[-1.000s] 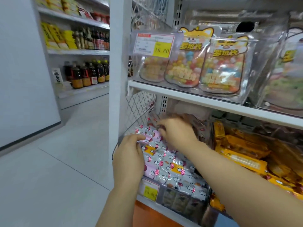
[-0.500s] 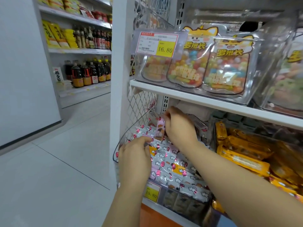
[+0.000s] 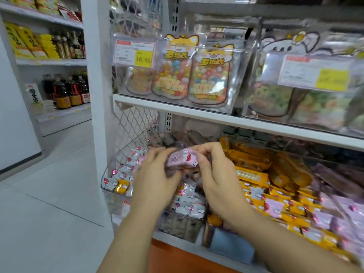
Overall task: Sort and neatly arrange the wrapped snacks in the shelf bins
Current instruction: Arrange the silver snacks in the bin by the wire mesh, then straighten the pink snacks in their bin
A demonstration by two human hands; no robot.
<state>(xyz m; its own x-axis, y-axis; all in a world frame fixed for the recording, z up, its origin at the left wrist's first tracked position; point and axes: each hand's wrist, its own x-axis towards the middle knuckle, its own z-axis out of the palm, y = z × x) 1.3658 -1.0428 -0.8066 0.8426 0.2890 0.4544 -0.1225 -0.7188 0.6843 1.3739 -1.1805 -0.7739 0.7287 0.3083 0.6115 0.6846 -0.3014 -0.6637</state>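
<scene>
Over the left bin (image 3: 104, 181) on the lower shelf, I am seeing both hands meeting on one pink wrapped snack (image 3: 182, 159). Left hand (image 3: 155, 180) is pinching its left end, fingers (image 3: 157, 154) curled onto the wrapper. Right hand (image 3: 218, 178) is pinching the right end the same way. The snack is hanging clear above the pile, roughly level, its printed back facing me.

Pile below: white-and-pink wrapped snacks (image 3: 189, 206), with yellow pieces (image 3: 121, 186) mixed in at the near left. To the right, orange packs (image 3: 254, 160) are filling the neighbouring bin. Farther right everything is blurring, so I am not calling what lies there.

I am judging the step as sorting: one piece is being checked or straightened before placing. Much of the task is looking undone, with colours mixed in the bin. The next move is calling for picking the bin that matches this pink wrapper. Then one hand lets go while the other lays it flat beside its neighbours, without disturbing the loose pile.
</scene>
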